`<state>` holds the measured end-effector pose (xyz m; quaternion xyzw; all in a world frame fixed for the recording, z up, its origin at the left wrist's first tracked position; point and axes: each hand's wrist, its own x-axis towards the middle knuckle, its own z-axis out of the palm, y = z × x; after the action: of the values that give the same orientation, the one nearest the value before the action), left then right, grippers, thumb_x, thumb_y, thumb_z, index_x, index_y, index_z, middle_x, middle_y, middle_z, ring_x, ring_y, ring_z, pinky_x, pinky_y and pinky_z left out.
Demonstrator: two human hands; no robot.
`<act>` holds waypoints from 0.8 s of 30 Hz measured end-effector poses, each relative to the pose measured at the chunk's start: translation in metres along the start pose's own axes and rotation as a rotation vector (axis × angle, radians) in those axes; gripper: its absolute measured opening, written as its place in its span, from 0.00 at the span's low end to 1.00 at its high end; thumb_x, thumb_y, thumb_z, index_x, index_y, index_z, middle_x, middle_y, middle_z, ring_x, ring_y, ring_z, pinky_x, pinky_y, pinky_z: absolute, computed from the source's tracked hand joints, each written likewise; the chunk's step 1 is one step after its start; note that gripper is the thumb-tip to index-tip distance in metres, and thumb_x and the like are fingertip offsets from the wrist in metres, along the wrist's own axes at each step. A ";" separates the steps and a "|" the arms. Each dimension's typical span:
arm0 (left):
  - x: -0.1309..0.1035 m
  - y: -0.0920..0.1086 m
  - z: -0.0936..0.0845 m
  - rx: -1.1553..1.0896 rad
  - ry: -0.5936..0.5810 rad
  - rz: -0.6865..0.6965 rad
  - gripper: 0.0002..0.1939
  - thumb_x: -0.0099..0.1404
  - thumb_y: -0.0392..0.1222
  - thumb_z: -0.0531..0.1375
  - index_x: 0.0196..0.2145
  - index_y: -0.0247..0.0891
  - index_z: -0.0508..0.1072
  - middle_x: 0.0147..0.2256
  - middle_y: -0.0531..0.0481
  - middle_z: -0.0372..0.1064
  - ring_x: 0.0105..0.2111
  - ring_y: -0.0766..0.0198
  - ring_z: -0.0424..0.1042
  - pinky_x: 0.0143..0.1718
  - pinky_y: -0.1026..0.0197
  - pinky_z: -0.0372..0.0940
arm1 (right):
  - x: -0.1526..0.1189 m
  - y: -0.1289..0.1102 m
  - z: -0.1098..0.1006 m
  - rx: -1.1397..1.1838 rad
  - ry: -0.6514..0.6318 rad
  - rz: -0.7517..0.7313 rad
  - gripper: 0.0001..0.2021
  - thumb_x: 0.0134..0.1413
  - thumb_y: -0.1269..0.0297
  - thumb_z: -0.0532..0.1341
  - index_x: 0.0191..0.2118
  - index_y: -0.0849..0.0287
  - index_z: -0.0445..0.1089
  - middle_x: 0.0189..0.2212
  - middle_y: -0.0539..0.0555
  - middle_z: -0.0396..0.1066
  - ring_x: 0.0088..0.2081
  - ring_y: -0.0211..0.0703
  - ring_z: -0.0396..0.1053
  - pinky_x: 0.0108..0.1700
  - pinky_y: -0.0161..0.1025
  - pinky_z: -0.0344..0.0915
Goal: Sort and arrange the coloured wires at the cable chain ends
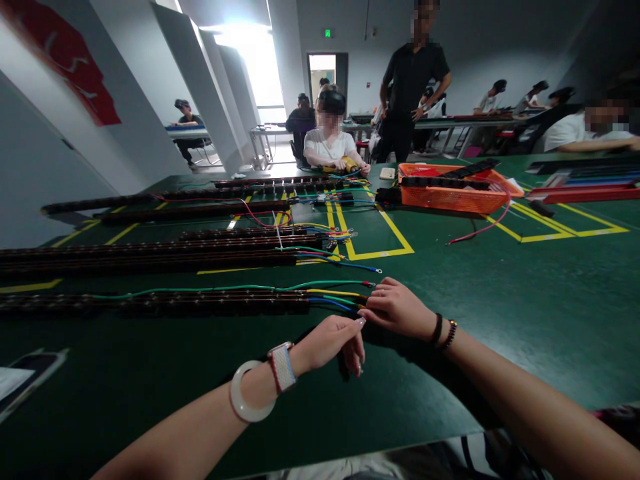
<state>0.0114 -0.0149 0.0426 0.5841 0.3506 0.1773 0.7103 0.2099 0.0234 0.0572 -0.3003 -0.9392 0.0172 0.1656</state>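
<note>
A long dark cable bundle (200, 303) lies across the green table, its yellow, green and blue wire ends (333, 301) pointing right. My right hand (400, 308) is closed at the tips of those wires; what its fingers pinch is too small to name. Just below and left of it is my left hand (333, 340), thumb stretched toward the right hand's fingertips and other fingers hanging down, apart from one another. A green wire (240, 287) runs along the top of the bundle and ends in a lug beside my right hand.
More dark bundles (150, 257) lie parallel farther back on the green table (480, 293). An orange basket (445, 199) holds black parts. A seated person (330, 143) with a yellow tool faces me; another person stands behind. A tray lies at the left edge.
</note>
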 end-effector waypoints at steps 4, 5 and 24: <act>0.000 0.000 0.000 -0.002 -0.003 0.008 0.29 0.64 0.60 0.46 0.23 0.31 0.68 0.19 0.47 0.69 0.20 0.65 0.72 0.21 0.67 0.63 | 0.001 0.005 0.000 0.109 0.100 0.137 0.14 0.60 0.56 0.54 0.31 0.59 0.70 0.28 0.52 0.70 0.33 0.39 0.64 0.40 0.39 0.54; 0.000 0.000 0.000 -0.001 -0.002 0.007 0.29 0.64 0.60 0.46 0.23 0.31 0.68 0.19 0.47 0.69 0.20 0.65 0.72 0.21 0.67 0.63 | 0.002 0.007 0.001 0.127 0.112 0.168 0.13 0.59 0.55 0.54 0.33 0.58 0.70 0.28 0.52 0.70 0.33 0.39 0.64 0.40 0.39 0.54; 0.001 -0.003 0.001 -0.022 -0.014 0.013 0.30 0.63 0.61 0.46 0.22 0.32 0.68 0.18 0.48 0.67 0.19 0.66 0.70 0.21 0.67 0.62 | 0.074 0.025 0.026 0.212 -0.176 0.115 0.29 0.43 0.39 0.61 0.46 0.56 0.69 0.42 0.57 0.68 0.44 0.50 0.62 0.47 0.46 0.55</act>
<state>0.0123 -0.0153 0.0390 0.5798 0.3397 0.1817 0.7179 0.1594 0.0876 0.0517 -0.3318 -0.9243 0.1519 0.1119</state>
